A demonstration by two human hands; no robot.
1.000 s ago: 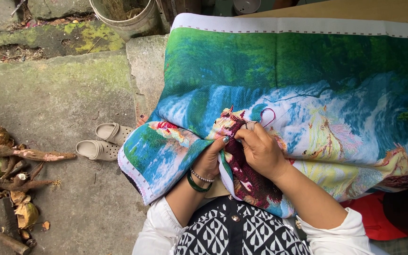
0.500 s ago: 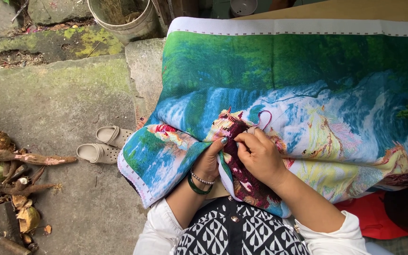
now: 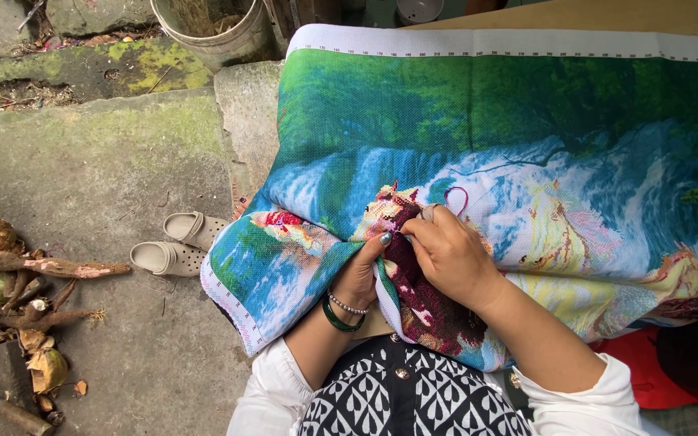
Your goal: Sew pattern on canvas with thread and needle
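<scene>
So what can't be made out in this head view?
- Needle: too small, hidden by the right hand and its fingers.
- Left hand: its fingers are tucked under a fold of the embroidery cloth.
- Cloth's right side: cut off by the frame edge.
- Bucket: top cut off, contents unclear.
- Person's lap: covered by the cloth.

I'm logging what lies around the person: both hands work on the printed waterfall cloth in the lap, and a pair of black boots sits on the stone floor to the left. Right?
Not quite. The head view shows a pair of beige perforated clogs, not black boots, on the stone floor to the left. The rest stands: the left hand and right hand both work on the waterfall cloth.
</scene>
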